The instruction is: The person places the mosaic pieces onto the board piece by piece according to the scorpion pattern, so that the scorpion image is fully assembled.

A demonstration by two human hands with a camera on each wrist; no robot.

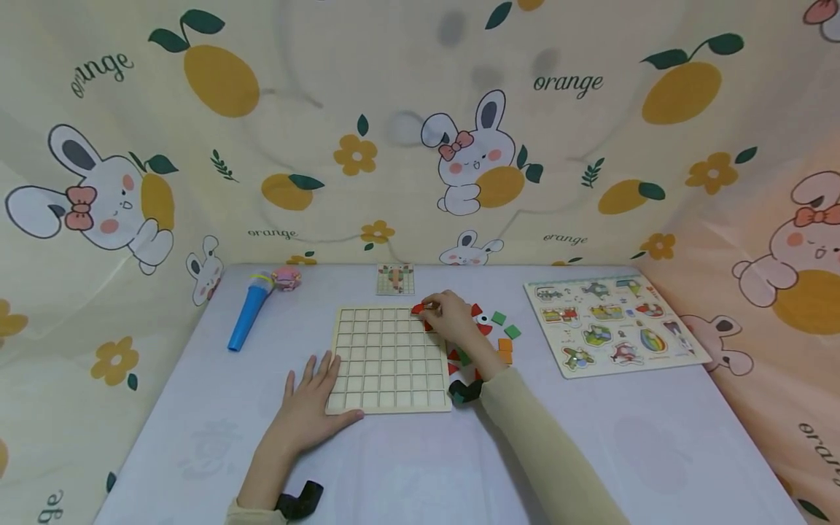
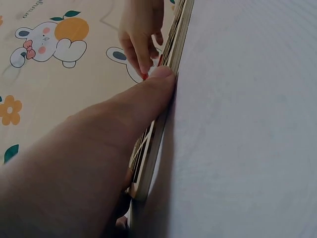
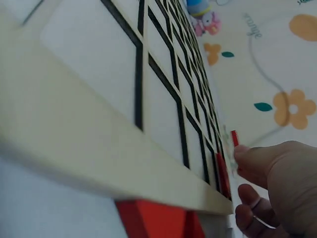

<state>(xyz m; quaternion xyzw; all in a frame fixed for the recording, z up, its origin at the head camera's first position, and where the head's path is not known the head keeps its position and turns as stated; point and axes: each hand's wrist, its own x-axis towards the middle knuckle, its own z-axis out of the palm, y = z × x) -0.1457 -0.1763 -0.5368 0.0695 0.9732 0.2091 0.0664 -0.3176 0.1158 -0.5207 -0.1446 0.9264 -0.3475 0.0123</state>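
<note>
A wooden grid board (image 1: 387, 363) with square cells lies flat on the table. My right hand (image 1: 451, 319) is over its far right corner, thumb and fingers pinching a small red tile (image 3: 234, 138). Another red tile (image 3: 222, 173) sits in the board's corner area in the right wrist view. My left hand (image 1: 310, 397) rests at the board's near left corner, fingers spread. In the left wrist view its thumb (image 2: 153, 84) presses along the board's near edge. Beside the board's right side lie loose red tiles (image 1: 453, 355), partly hidden by my right arm.
Green tiles (image 1: 512, 332) and orange tiles (image 1: 504, 345) lie right of the board. A small pattern card (image 1: 395, 280) is behind it. A blue toy microphone (image 1: 248, 317) and a pink toy (image 1: 286, 278) lie at the far left, a picture puzzle board (image 1: 558, 346) at the right.
</note>
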